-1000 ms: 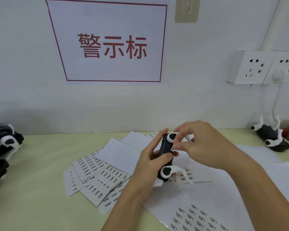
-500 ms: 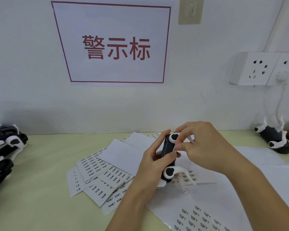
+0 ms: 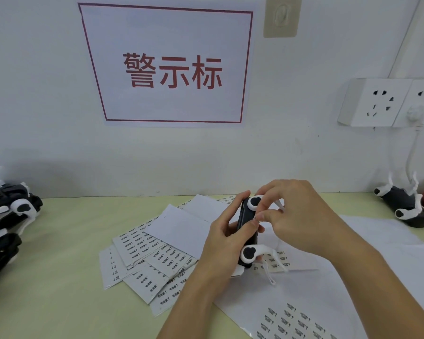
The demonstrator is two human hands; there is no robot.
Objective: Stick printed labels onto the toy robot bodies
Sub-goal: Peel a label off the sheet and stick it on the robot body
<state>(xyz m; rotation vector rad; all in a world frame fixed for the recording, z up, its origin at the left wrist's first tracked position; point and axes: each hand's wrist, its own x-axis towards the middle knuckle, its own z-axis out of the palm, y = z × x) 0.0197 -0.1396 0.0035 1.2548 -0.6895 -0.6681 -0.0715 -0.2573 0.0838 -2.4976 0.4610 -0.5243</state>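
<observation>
1. Left hand (image 3: 227, 243): reaches in from the lower centre with the forearm angled up and right; fingers curl round the back of the toy robot body (image 3: 247, 230) and the thumb lies across its front face, gripping it.
2. Toy robot body: black with white leg joints, held on end above the label sheets, one white joint at the top and one at the bottom, thin white legs trailing to the right.
3. Right hand (image 3: 301, 217): comes in from the lower right with the wrist bent, fingers arched over the upper part of the body; thumb and forefinger are pinched together at its right edge. Whether a label sits between them cannot be told.
4. Label sheets (image 3: 147, 261): white, printed with rows of small black text, fanned and overlapping on the worktop (image 3: 59, 277) left of the hands; a further sheet (image 3: 291, 319) lies below the right forearm.
5. Other toy robots: a cluster (image 3: 8, 216) at the left edge, one (image 3: 402, 206) at the far right beneath the wall sockets (image 3: 382, 101).
6. Wall sign (image 3: 167, 64): white, red border, red characters.
</observation>
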